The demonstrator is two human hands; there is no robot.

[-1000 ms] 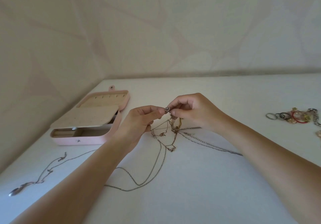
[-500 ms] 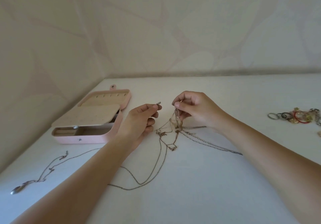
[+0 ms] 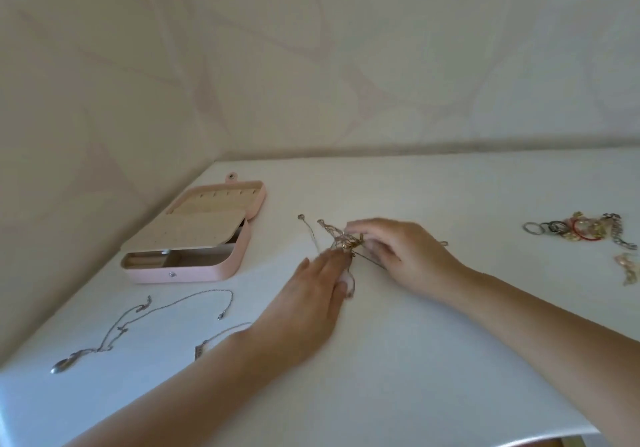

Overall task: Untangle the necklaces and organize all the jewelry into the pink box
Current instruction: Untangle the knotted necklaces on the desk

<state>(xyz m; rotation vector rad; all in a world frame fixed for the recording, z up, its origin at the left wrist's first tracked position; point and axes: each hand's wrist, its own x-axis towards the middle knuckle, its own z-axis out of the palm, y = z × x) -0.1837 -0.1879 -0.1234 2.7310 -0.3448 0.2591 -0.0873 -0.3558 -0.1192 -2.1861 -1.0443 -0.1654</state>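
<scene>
Head view: tangled necklaces (image 3: 343, 242) lie on the white table (image 3: 415, 360) between 2 hands. The right hand (image 3: 393, 249) pinches them with curled fingers; the left hand (image 3: 308, 299) lies flat, fingers straight, touching them. The open pink box (image 3: 194, 273) sits well left.

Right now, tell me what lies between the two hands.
The tangled necklaces, a gold knot on the table, lie between the left hand and the right hand, both hands' fingertips at it. The head view shows this.
</scene>
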